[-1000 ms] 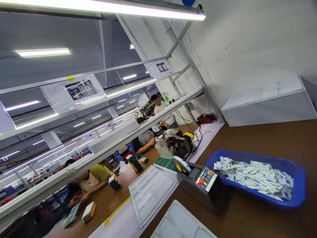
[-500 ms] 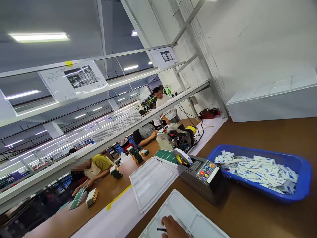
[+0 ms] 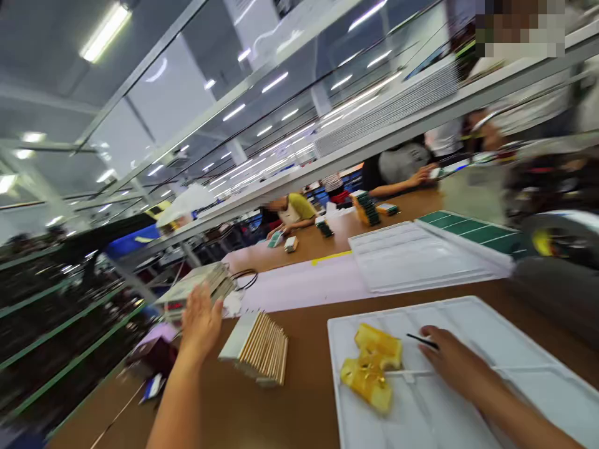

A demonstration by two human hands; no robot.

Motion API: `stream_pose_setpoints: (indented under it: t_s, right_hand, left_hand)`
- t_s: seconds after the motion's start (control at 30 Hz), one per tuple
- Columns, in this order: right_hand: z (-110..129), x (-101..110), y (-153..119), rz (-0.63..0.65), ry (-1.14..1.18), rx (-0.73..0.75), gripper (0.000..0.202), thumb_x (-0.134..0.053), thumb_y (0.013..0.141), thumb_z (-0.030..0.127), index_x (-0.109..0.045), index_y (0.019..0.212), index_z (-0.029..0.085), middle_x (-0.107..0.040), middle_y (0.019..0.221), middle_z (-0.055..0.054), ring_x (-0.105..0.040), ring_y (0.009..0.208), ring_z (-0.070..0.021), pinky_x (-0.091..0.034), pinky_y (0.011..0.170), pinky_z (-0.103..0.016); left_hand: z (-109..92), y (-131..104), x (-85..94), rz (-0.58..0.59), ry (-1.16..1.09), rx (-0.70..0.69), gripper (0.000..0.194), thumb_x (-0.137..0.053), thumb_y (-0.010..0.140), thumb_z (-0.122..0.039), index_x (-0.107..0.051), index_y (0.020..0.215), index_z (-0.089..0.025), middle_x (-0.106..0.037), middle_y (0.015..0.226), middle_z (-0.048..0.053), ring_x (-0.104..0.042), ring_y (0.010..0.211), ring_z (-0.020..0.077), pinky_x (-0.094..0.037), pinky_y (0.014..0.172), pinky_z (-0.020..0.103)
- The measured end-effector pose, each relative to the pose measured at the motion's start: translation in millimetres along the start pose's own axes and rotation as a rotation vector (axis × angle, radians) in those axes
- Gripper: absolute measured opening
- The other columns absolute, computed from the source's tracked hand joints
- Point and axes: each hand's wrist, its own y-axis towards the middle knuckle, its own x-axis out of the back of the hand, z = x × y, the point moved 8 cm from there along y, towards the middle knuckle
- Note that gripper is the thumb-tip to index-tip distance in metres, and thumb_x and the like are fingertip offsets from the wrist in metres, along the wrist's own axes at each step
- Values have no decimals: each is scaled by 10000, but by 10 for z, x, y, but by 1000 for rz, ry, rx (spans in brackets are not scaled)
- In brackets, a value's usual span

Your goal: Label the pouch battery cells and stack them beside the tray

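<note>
My left hand (image 3: pixel 201 318) is raised at the left with its fingers stretched out, holding nothing. It is nearest to a leaning stack of thin pale panels (image 3: pixel 257 349) with tan edges, and a beige box-shaped device (image 3: pixel 194 288) is behind it. My right hand (image 3: pixel 449 358) is closed on a thin black tool (image 3: pixel 422 341), whose tip points left; its exact kind cannot be made out. That hand is above a white divided tray (image 3: pixel 449 312). Translucent yellow pieces (image 3: pixel 374 365) lie on the tray's left part, apart from the tool.
Further white trays (image 3: pixel 416 255) and a green sheet (image 3: pixel 472 231) lie behind. A tape dispenser (image 3: pixel 561 274) stands at the right edge. Co-workers sit across the bench beside stacks of panels (image 3: pixel 365 207). A metal rail (image 3: pixel 327 165) crosses above the bench.
The view has swung left, bringing my left hand, the panel stack and the yellow pieces into sight. The blue basket has left the view. The black tool remains in my right hand.
</note>
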Motion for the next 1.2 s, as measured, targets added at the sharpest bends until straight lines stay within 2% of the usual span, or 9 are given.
stream_pose_setpoints:
  t_s: [0.07, 0.2, 0.33, 0.43, 0.6, 0.7, 0.77, 0.83, 1.2]
  right_hand:
    - [-179, -136, 61, 56, 13, 18, 281, -347, 787, 376, -445, 985, 201, -507, 1081, -178, -504, 987, -246, -348, 837, -344]
    - [-433, -225, 75, 121, 8, -20, 334, -399, 744, 467, -446, 976, 231, -491, 1109, -212, -498, 1002, -269, -357, 779, -364]
    - [-466, -193, 27, 136, -39, -68, 421, -380, 727, 523, -444, 1021, 228, -474, 1146, -179, -487, 1021, -265, -383, 759, -363]
    - [-466, -165, 10, 114, -91, -127, 448, -335, 726, 553, -449, 1031, 245, -477, 1150, -117, -512, 982, -263, -404, 768, -374]
    - [-439, -183, 6, 117, -116, -119, 442, -301, 748, 542, -438, 1044, 244, -474, 1144, -91, -522, 961, -252, -413, 785, -374]
    - [-418, -184, 9, 115, -106, -116, 423, -289, 762, 519, -435, 1047, 243, -459, 1164, -89, -514, 978, -242, -416, 781, -357]
    - [-382, -171, 5, 115, -104, -111, 407, -278, 771, 503, -438, 1044, 247, -446, 1181, -85, -508, 990, -238, -415, 776, -351]
    - [-333, -148, -6, 116, -106, -108, 387, -273, 778, 484, -440, 1039, 251, -442, 1185, -78, -505, 995, -231, -413, 774, -345]
    - [-188, -56, -46, 102, -63, -110, 354, -300, 783, 442, -457, 1023, 234, -463, 1161, -80, -522, 950, -220, -414, 759, -333]
  left_hand:
    - [72, 69, -83, 44, 79, -1, 601, -137, 835, -453, -125, 1343, -132, -48, 1418, 117, -9, 1292, 235, -65, 1021, 467]
    - [-135, 72, -454, 144, 117, -74, 613, -106, 824, -502, -67, 1349, -188, 20, 1422, 72, 25, 1291, 222, -45, 1012, 483]
    - [-171, -153, -1071, 451, 157, -46, 649, -107, 782, -591, -88, 1342, -263, -27, 1422, 60, -25, 1287, 267, -62, 983, 544]
    - [-107, -234, -1292, 559, 145, -30, 652, -98, 756, -632, -48, 1331, -328, -30, 1423, 33, -50, 1285, 276, -94, 965, 568]
    - [-68, -224, -1181, 543, 150, -28, 750, -262, 732, -638, -30, 1343, -268, -24, 1422, 74, -79, 1283, 276, -159, 984, 481]
    - [10, -287, -994, 472, 149, 61, 850, -462, 671, -579, -108, 1339, -191, -267, 1358, 149, -285, 1221, 281, -280, 936, 396]
    - [87, -351, -891, 436, 144, 149, 779, -502, 662, -529, -242, 1294, -155, -458, 1222, 163, -437, 1108, 276, -345, 868, 358]
    - [123, -394, -827, 417, 156, 193, 671, -508, 659, -505, -369, 1210, -149, -547, 1109, 155, -511, 1010, 277, -378, 806, 346]
    - [37, -300, -799, 360, 165, 105, 478, -518, 633, -481, -518, 1013, -190, -613, 955, 110, -549, 916, 250, -384, 753, 310]
